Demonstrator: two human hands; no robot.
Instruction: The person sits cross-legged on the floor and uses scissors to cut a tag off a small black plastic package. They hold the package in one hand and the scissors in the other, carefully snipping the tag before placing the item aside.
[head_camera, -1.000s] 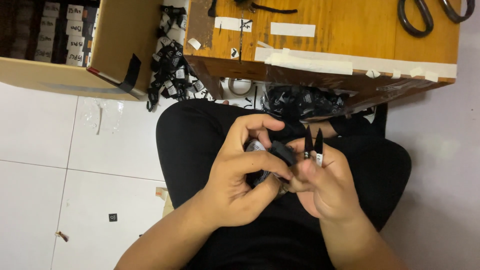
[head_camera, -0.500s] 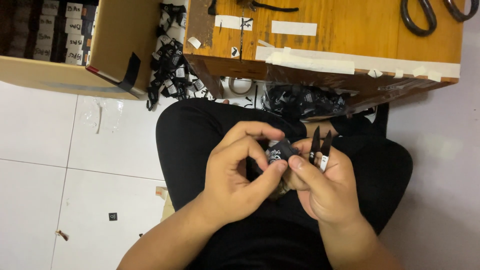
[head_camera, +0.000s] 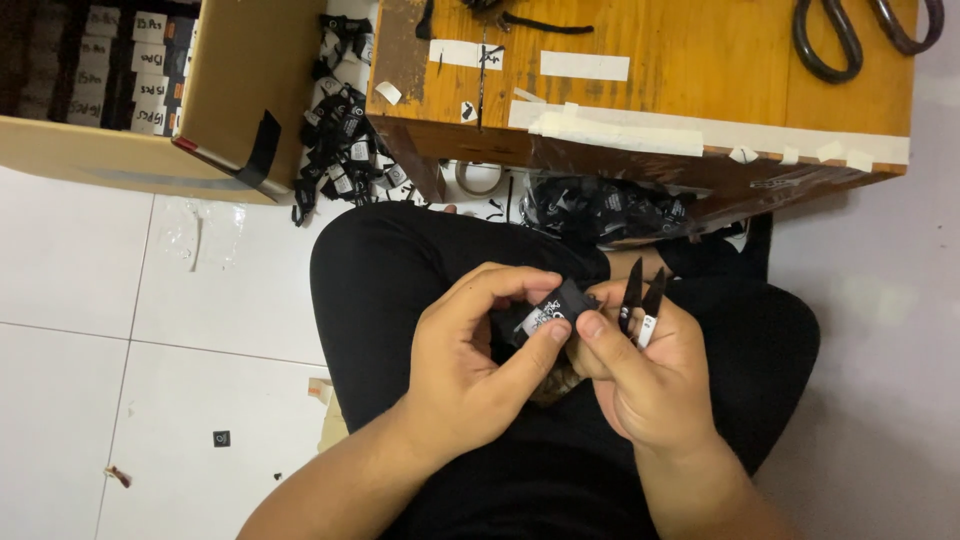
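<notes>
A small black label sits over the lap, pinched between both thumbs and forefingers so it stays taut. The left hand grips it; the right hand also keeps snips tucked, blades up, ready.

Small black label with white print, pinched between both hands. Heap of black labels on floor beside open brown cardboard box; white-tagged bundles inside.

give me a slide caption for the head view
Both hands pinch a small black label over the lap; right hand also holds thread snips.
</notes>
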